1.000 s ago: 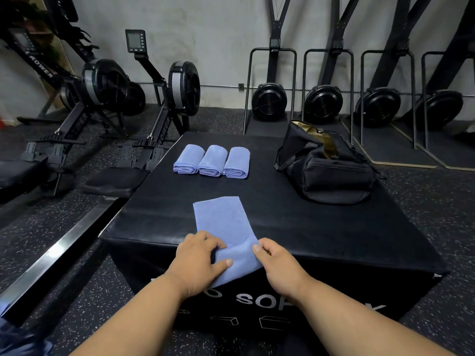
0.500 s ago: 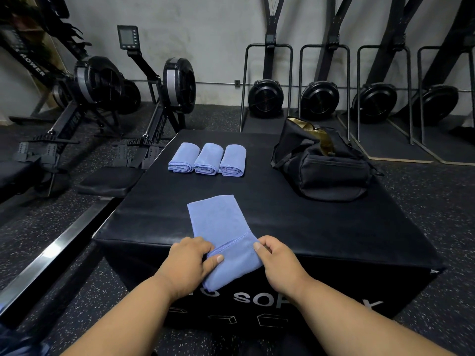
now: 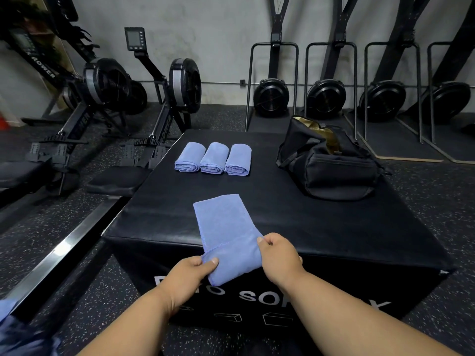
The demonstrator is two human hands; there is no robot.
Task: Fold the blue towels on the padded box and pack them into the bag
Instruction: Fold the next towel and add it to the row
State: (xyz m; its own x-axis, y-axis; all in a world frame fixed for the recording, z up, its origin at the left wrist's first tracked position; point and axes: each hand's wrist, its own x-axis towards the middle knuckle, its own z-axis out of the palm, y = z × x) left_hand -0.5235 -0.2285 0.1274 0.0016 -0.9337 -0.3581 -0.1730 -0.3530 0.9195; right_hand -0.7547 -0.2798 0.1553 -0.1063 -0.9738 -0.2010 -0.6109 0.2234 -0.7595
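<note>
Blue towel (image 3: 226,232) lies long-folded over the padded box's (image 3: 321,235) near edge, its end hanging down the front. Left hand (image 3: 191,274) pinches the hanging left corner; right hand (image 3: 279,255) grips the right edge. Three folded towels (image 3: 212,158) sit in a row toward the far edge, black bag (image 3: 331,170) at far right. Rowing machines (image 3: 144,86) on the speckled floor behind.

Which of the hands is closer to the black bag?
The right hand. It grips the towel on the side toward the black bag, which sits farther back and right. The left hand grips the towel's other side, farther away.
</note>
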